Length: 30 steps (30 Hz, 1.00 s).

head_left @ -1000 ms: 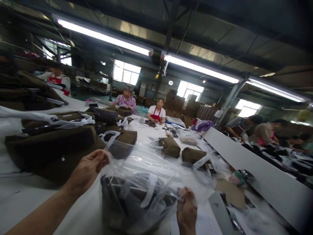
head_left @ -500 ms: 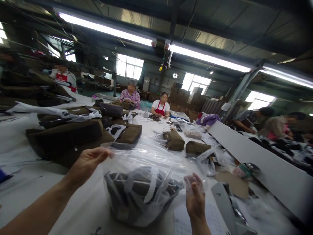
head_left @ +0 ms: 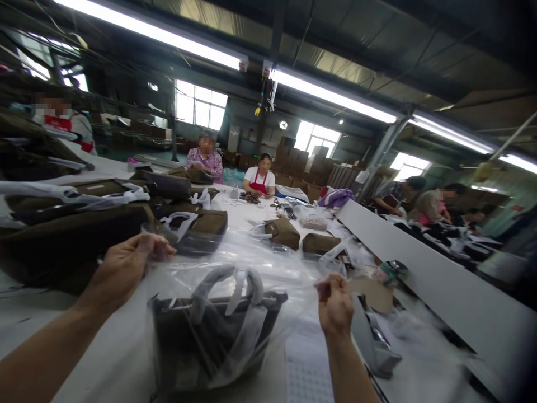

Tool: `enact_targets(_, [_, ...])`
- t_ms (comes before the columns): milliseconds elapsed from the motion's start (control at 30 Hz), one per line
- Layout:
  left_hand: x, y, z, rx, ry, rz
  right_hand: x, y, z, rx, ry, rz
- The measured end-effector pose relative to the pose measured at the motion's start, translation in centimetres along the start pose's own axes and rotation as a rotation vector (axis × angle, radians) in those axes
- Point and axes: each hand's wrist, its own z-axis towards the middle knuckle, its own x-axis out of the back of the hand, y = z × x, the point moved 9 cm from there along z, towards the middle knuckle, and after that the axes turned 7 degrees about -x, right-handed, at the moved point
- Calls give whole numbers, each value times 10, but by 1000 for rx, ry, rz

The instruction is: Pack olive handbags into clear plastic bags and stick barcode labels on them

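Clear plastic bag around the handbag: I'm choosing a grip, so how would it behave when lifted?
The clear plastic bag is probably floppy, since its film looks thin and creased. It may feel slippery, given its glossy sheen. The handbag inside seems likelier to keep its shape, as its walls stand up.

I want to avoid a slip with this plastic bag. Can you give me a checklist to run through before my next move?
1. Left hand on the plastic bag: ok, pinching near its edge.
2. Right hand gripping firmly: cannot tell, the film blurs at the fingertips.
3. Handbag inside the plastic bag: ok, seen through it.
4. Handles covered: ok, pale wrapping where visible.
5. Plastic bag smooth: not ok, creased.
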Motion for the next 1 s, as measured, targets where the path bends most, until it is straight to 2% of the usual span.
enact_targets(100, [10,-8,-4,37,-1,-109,-11,8,-9,-11,-103,10])
enact_targets(200, [32,-25,-18,-11,-49,-237,-10,10,-15,-13,-200,53])
enact_targets(267, [49,-56,-35,38,-109,-117,-6,21,-17,-59,-257,21])
enact_targets(333, [59,-95,-57,186,-158,105,1,42,-20,-144,-285,-41])
enact_targets(400, [58,-110,-74,217,-141,297,8,67,-23,-247,-267,-79])
enact_targets(467, [35,-95,-80,87,-135,422,16,81,-24,-296,-200,-51])
enact_targets(567, [-26,-57,-78,-146,-278,466,34,65,-16,-185,-52,64])
enact_targets(633, [-43,-55,-70,-91,-286,373,53,45,-9,-85,34,135])
enact_targets(700, [-34,-73,-62,68,-174,254,71,31,-5,-33,86,176])
enact_targets(767, [-15,-88,-58,148,-63,186,81,28,-6,-42,89,171])
enact_targets(833, [2,-86,-54,74,-28,223,78,37,-14,-105,52,141])
enact_targets(933, [10,-63,-48,-131,-110,348,62,55,-29,-187,23,133])
enact_targets(1000, [19,-62,-42,-94,-69,307,51,61,-37,-195,23,157])
